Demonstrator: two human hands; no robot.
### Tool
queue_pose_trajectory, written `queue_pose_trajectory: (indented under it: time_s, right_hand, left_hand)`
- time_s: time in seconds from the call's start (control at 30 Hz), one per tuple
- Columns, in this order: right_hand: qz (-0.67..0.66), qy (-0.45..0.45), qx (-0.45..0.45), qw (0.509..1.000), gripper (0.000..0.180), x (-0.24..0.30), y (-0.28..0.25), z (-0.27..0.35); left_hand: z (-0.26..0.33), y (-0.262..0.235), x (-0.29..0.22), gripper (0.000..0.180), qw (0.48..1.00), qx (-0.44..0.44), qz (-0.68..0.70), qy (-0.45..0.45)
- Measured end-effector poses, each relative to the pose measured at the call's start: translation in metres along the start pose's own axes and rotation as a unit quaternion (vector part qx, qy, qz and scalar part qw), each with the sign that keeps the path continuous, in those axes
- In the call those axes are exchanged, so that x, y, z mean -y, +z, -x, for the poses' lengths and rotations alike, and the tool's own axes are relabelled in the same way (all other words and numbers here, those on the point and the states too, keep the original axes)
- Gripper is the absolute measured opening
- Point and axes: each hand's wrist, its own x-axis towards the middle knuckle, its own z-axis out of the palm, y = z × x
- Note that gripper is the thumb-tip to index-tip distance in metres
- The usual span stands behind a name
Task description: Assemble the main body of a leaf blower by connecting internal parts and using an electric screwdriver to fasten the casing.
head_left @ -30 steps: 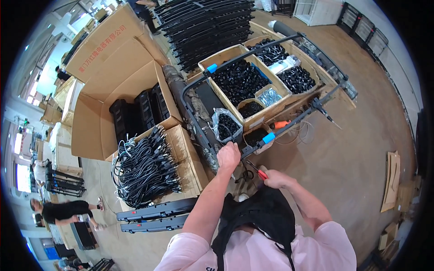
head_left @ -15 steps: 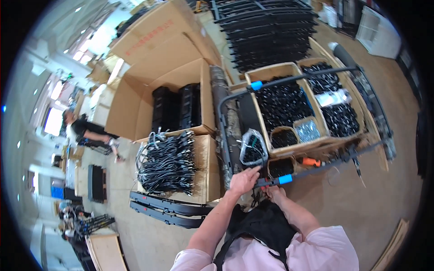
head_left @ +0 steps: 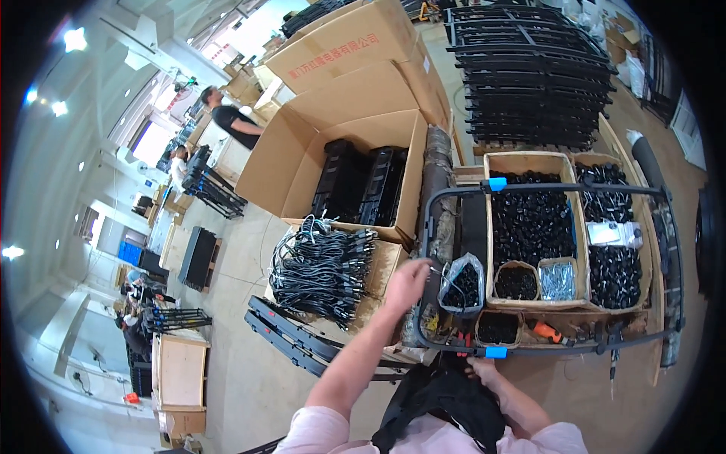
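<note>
A black metal tube frame [head_left: 428,227] with blue tape marks lies over the open boxes of parts in front of me. My left hand [head_left: 406,284] reaches forward, its fingers curled at the frame's left bar beside a clear bag of black parts [head_left: 463,284]. My right hand [head_left: 481,369] sits low at the frame's near bar by the blue tape [head_left: 495,352]. A black garment at my chest partly hides that hand, so its grip is unclear.
Trays of small black parts [head_left: 529,223], a bag of silver screws [head_left: 558,278] and an orange-handled tool [head_left: 544,331] lie inside the frame. A bundle of black cables [head_left: 321,265] sits left, a large open carton [head_left: 302,163] behind, stacked black frames [head_left: 529,72] beyond. People stand far left [head_left: 231,121].
My view has swung left and down, so the boxes now sit to the right. My left hand stays at the frame's left bar; my right hand has dropped lower under the near bar.
</note>
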Motion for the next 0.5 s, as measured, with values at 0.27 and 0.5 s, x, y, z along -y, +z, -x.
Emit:
queue_pose_trajectory:
  time_s: [0.27, 0.5]
  right_hand:
    - [-0.035, 0.013, -0.166, 0.985, 0.017, -0.046, -0.122, 0.064]
    - [-0.064, 0.038, -0.249, 0.966, 0.043, -0.075, -0.137, 0.142]
  left_hand:
    - [-0.199, -0.07, 0.101, 0.026, 0.976, -0.072, -0.158, -0.13]
    - [-0.322, -0.044, 0.218, 0.033, 0.864, 0.13, -0.421, -0.243]
